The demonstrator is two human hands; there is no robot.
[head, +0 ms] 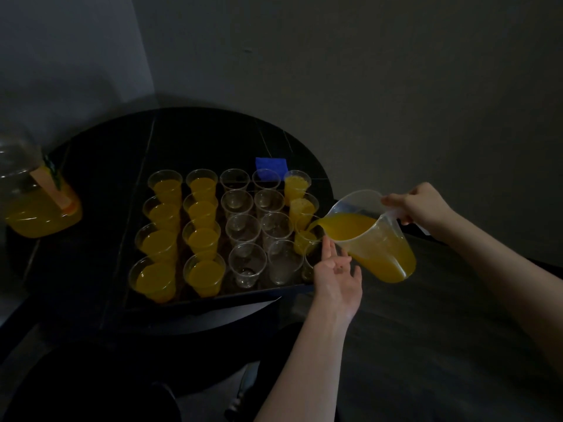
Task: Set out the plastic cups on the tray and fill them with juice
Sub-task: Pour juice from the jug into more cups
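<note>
Nearest the camera, the left hand [336,275] is held palm up with its grip spread, fingers loose and holding nothing, just under the tilted jug [373,236] at the tray's near right corner. The near edge of the dark tray [213,301] lies on the round black worktop [91,166]. On the tray the plastic cups [246,264] stand upright in five columns of four. The two left columns hold orange juice [205,274], the two middle columns look empty, and the right column has juice in its two far cups.

The right hand [422,205] has its grip wrapped around the jug's handle, and the clear jug tips its spout over the third cup [306,237] of the right column, where juice is landing. The nearest cup in that column is mostly hidden behind the left hand.

At the left edge, a large clear bottle [36,202] of juice is cut off by the frame; its label shows no readable writing in the dim light. Behind the tray lies a blue square [271,166] that is hard to identify.
</note>
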